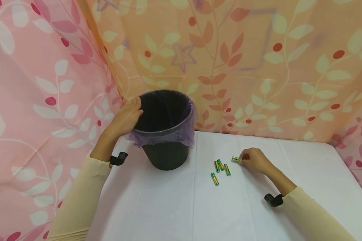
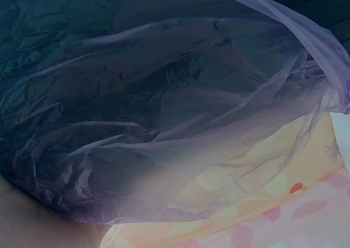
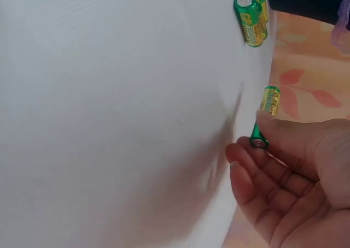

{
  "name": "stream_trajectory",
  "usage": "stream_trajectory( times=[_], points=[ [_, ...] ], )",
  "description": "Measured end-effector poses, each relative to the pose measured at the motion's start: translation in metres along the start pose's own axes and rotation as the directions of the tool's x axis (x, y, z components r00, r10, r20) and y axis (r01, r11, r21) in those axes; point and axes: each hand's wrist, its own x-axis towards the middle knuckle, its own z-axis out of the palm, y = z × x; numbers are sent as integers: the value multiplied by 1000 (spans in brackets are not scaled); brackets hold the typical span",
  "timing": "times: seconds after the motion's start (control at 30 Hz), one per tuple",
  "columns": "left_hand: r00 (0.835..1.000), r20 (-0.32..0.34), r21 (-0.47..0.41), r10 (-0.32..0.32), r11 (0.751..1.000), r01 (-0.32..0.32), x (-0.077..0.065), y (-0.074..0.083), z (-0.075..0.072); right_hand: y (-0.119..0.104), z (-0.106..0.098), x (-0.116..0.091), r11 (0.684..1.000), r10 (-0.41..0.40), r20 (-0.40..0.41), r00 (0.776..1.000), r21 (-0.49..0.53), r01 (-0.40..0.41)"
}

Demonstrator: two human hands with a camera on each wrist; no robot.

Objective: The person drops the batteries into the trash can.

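A black trash bin (image 1: 166,157) stands on the table, lined with a thin purple plastic bag (image 1: 185,132) folded over its rim. My left hand (image 1: 123,118) holds the bin's left rim; in the left wrist view, part of that hand (image 2: 38,218) shows below the bag (image 2: 164,95), its fingers out of sight. Right of the bin, my right hand (image 1: 254,160) pinches a green and yellow battery (image 1: 236,159) between thumb and fingers. In the right wrist view the pinched battery (image 3: 270,101) points away from the palm. Several similar batteries (image 1: 215,179) lie between that hand and the bin.
White cloth (image 1: 169,207) covers the table. Behind it hangs an orange leaf-patterned curtain (image 1: 259,83), with a pink one (image 1: 48,117) along the left. A black wrist mount (image 1: 119,158) sits on the left wrist, another mount (image 1: 273,200) on the right.
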Motion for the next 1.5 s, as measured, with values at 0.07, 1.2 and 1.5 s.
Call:
stream_trajectory(
  times=[0.07,1.2,1.5],
  points=[
    [1000,-2,-6,1,1000,-1,0,0,0,-1,-3,0,1000,-10,-16,1000,-6,10],
    [1000,-6,-14,-7,1000,7,0,0,2,-100,-79,18,970,-244,-176,954,-44,240],
    [1000,-5,-10,-14,1000,14,-2,-1,1,-138,-97,28,958,-282,-204,937,-17,285]
  ],
)
